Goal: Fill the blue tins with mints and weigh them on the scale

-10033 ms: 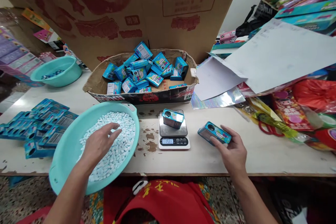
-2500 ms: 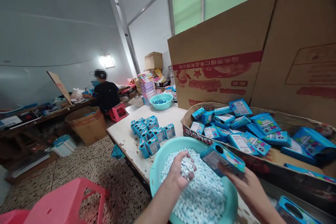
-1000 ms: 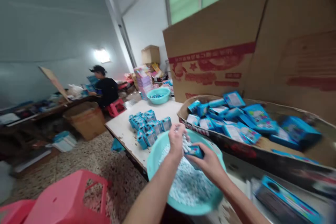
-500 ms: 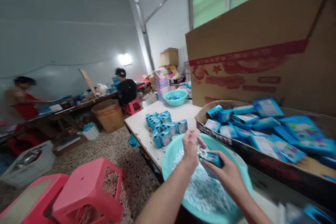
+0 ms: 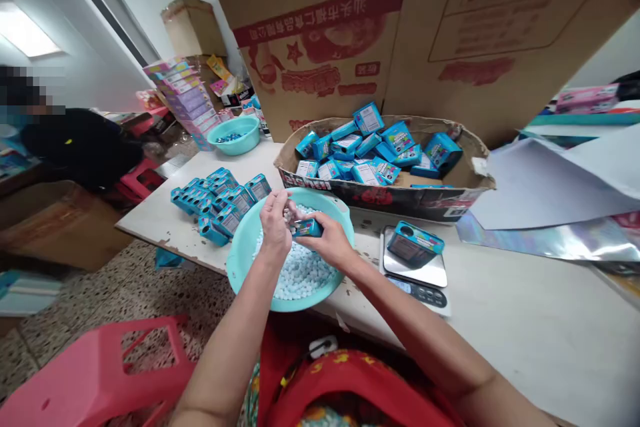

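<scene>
My right hand (image 5: 331, 240) grips a small blue box (image 5: 307, 228) above a turquoise basin (image 5: 240, 260). Pale white and light-blue candies (image 5: 300, 275), small and round, fill much of the basin. Curled fingers of my left hand (image 5: 275, 221) hold a handful of these candies against the end of the box. The box's opening is mostly hidden by the fingers. On the table to the left stand several similar blue boxes (image 5: 220, 203) in a group, with round holes in their tops. Another blue box (image 5: 416, 242) stands on a digital scale (image 5: 440, 297) to the right.
Behind the basin, a low cardboard tray (image 5: 380, 197) holds many blue boxes, with a tall cardboard sheet (image 5: 320, 27) behind it. A smaller turquoise basin (image 5: 240, 143) sits at the far left. Papers (image 5: 560, 180) lie right; a pink stool (image 5: 95, 373) stands lower left. A person (image 5: 75, 147) sits beyond.
My view has turned right and down, bringing the scale and my lap into sight. Both hands remain together over the basin, still holding the candies and the box.
</scene>
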### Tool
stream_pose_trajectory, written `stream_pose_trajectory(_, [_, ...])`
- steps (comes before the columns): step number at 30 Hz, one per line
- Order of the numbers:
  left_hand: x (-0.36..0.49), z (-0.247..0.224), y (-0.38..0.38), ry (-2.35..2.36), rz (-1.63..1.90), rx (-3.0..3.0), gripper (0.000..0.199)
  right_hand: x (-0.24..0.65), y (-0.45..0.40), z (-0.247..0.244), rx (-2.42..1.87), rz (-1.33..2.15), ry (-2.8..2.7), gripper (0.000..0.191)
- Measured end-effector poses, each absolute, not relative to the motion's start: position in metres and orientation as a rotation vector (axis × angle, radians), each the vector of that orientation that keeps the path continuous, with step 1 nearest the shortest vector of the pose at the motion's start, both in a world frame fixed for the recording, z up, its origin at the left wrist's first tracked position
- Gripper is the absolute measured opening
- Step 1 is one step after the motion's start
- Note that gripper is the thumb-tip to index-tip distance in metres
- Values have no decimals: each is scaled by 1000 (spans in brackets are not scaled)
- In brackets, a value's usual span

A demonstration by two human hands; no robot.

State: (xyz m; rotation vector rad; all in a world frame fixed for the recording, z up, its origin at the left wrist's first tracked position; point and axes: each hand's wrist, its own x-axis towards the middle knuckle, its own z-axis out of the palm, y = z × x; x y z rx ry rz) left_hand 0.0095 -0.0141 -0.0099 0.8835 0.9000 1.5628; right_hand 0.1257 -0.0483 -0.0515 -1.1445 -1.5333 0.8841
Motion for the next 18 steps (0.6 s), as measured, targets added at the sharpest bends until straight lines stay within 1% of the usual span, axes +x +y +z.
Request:
stream_pose_trajectory(3, [15, -9, -15, 895, 1604, 875, 22, 127, -46, -50, -1137, 909, -1514, 32])
stream_pose_trajectory(7, [12, -7, -16, 910, 1497, 966, 22, 127, -39, -51, -1209, 827, -1529, 31])
stream_pose_trajectory(10, [-8, -10, -9, 1017, 1482, 1057, 25, 133, -39, -47, -1193, 891, -1502, 34])
stream_pose_trajectory(11, [-18, -14, -5, 1130, 1408, 1169, 27, 138, -41, -44, -1179, 914, -1471, 35])
stream_pose_trajectory(12, [-28, -19, 0, 1274, 1261, 1323, 29, 144, -43, -39, -1166, 930, -1440, 36])
stream_pose_trajectory(15, [-51, -46, 13, 1630, 657, 1708, 36, 161, -49, -26, -1135, 934, -1380, 40])
stream_pose_trajectory(16, [-52, -57, 16, 1687, 532, 1760, 40, 164, -49, -23, -1125, 914, -1357, 41])
stream_pose_trajectory(18, [-44, -76, 18, 1732, 440, 1785, 47, 166, -46, -23, -1117, 865, -1325, 43])
